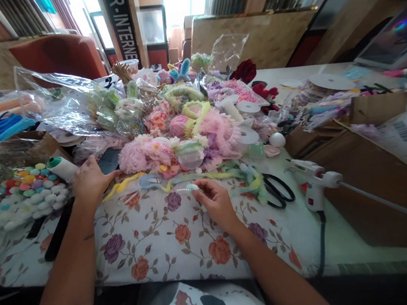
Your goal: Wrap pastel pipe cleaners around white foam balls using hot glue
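My right hand (214,200) pinches a small pale green-white piece (192,187) between thumb and fingertips, above the flowered cloth (156,254). A short row of tiny white beads (181,189) sticks out from it to the left. My left hand (92,181) reaches out at the left with its thumb spread away from the fingers. It lies beside a dark phone-like slab (110,161) and a white roll with a green end (61,168); whether it touches either is unclear. Yellow, blue and green fluffy yarn (177,178) runs across the cloth behind my right hand.
Pink, yellow and white trims (219,131) are heaped at the back. Colourful pompoms (35,184) lie left. Right of the cloth are black-handled scissors (279,190), a glue gun (314,184) with a cord, and a cardboard box (374,188). Clear plastic bags (63,99) stand back left.
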Demonstrator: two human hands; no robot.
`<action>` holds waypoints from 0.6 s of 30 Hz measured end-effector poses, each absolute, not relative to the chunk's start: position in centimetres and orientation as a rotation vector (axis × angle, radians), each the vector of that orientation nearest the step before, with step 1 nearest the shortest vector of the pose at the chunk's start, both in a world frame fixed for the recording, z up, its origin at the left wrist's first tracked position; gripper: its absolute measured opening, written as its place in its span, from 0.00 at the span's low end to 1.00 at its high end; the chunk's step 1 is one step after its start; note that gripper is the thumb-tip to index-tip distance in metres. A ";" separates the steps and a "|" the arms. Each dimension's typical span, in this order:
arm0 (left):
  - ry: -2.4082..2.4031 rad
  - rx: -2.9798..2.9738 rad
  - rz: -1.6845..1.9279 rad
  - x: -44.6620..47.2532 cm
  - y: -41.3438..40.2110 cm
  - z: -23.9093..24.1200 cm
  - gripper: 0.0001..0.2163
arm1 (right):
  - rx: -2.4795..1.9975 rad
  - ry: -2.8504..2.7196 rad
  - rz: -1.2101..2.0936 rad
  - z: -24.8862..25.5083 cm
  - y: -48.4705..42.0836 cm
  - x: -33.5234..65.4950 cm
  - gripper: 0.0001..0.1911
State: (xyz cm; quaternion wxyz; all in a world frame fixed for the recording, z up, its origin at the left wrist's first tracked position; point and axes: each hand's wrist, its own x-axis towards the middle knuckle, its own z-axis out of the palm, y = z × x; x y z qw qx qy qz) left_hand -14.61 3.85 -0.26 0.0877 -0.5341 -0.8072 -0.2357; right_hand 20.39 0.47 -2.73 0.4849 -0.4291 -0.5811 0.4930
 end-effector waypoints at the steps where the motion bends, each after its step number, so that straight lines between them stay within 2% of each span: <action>1: -2.384 -1.576 -0.740 -14.5 4.0 -0.5 0.36 | -1.052 -1.410 1.200 -2.7 0.5 20.4 0.13; 6: -2.294 -1.533 -0.999 -14.2 4.6 -1.2 0.36 | -1.065 -1.416 1.204 -2.6 0.5 20.4 0.13; 13: -2.396 -1.496 -0.895 -13.4 4.4 -1.0 0.41 | -1.054 -1.425 1.230 -2.6 0.5 20.4 0.13; 18: -2.398 -1.416 -0.973 -13.4 4.0 -1.1 0.40 | -1.073 -1.416 1.209 -2.7 0.6 20.5 0.14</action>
